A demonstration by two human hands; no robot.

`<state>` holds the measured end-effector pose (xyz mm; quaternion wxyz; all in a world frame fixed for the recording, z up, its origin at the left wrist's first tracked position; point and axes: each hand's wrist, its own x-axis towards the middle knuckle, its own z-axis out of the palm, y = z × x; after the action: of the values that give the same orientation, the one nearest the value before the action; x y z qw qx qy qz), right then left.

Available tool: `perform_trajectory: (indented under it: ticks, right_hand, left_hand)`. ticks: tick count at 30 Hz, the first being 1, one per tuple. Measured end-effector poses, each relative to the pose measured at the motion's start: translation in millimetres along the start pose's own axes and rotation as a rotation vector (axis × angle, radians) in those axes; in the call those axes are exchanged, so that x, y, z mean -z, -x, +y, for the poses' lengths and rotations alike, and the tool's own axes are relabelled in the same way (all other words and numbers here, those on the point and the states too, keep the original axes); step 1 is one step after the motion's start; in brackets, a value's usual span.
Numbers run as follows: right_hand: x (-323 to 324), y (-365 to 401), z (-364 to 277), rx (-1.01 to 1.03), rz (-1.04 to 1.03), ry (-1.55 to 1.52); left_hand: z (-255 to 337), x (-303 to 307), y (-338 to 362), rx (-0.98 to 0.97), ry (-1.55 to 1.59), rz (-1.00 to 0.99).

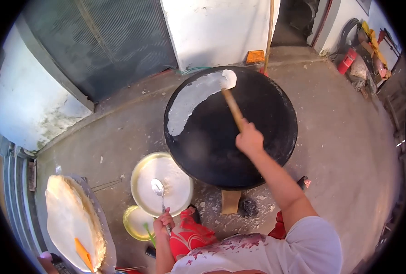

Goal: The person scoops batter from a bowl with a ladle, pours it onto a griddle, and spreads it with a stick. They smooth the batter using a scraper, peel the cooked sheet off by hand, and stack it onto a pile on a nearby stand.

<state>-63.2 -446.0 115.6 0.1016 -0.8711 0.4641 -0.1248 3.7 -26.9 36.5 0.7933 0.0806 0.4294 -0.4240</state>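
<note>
My right hand [250, 138] is closed around the wooden handle of a batter spreader [232, 108], reaching over a large round black griddle [253, 155]. The spreader's far end touches a curved band of pale batter [187, 102] along the griddle's upper left edge. A thicker white blob of batter [229, 78] lies at the band's right end. Down at the left, my left hand [163, 222] grips the handle of a metal ladle [157, 186]. Its bowl is over a wide basin [134, 194] of white batter.
A smaller yellowish bowl [129, 223] with a green-handled utensil stands beside the basin. At left, a stack of thin round flatbreads [68, 214] carries an orange strip [83, 253]. A brown block [230, 202] sits below the griddle. An orange object [255, 56] leans by the white wall.
</note>
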Motion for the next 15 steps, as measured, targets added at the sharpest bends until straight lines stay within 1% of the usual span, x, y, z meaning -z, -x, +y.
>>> perform_trajectory:
  ticks: [2,3,4,6,7,8,10,11,12,14,15]
  right_hand:
    - [-0.7,10.7,-4.7,0.249,-0.087,0.003]
    - [3.4,-5.1,-0.6,0.212,-0.103,0.144]
    - [2.2,-22.9,12.4,0.128,-0.061,0.218]
    - [16.1,-36.7,33.4,0.004,-0.071,0.155]
    - [19.0,-32.7,33.7,-0.058,-0.101,0.085]
    - [17.2,-25.1,28.6,-0.126,-0.087,-0.024]
    - [17.0,-13.0,-0.1,-0.154,-0.144,-0.093]
    - [10.2,-14.2,-8.4,-0.019,-0.094,-0.091]
    - [2.0,-25.8,-11.8,0.125,-0.054,-0.023]
    - [-7.8,-60.8,0.9,0.099,-0.012,0.218]
    - [-2.1,-66.5,12.4,0.014,0.026,0.248]
  left_hand:
    - [-0.2,-0.2,-0.6,-0.026,0.002,0.018]
    - [0.4,0.4,0.0,0.001,0.011,0.002]
    - [-0.5,0.6,1.8,-0.002,0.007,0.01]
    - [-2.9,-4.9,6.9,0.003,0.021,0.007]
    - [1.6,-4.2,5.1,0.008,0.013,0.0]
    - [7.4,1.8,1.7,0.006,0.005,-0.008]
    - [9.1,6.2,-4.2,0.011,0.0,-0.016]
    - [8.4,6.4,-3.8,0.002,0.0,-0.015]
    - [8.1,7.2,-3.1,-0.008,-0.001,-0.009]
    - [4.1,6.0,-2.8,-0.004,-0.01,-0.002]
    - [4.5,6.1,1.3,-0.001,-0.015,0.002]
